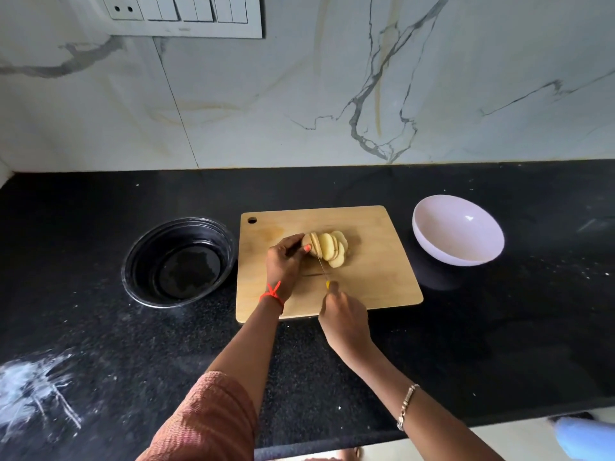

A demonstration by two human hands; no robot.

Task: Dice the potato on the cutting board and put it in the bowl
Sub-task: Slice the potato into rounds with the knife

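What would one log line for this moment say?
step: slicing | left hand: holds potato on board | right hand: grips knife | white bowl: empty

We log a black speckled stone counter [100, 201] | white grey-veined marble wall [299, 78] | white plastic switch panel [186, 15] top left | round black tub [143, 251] on the counter

The left hand [284, 261] steadies the sliced potato [327, 248] on the cutting board [376, 271] while the right hand [344, 316] grips the knife [322, 266].
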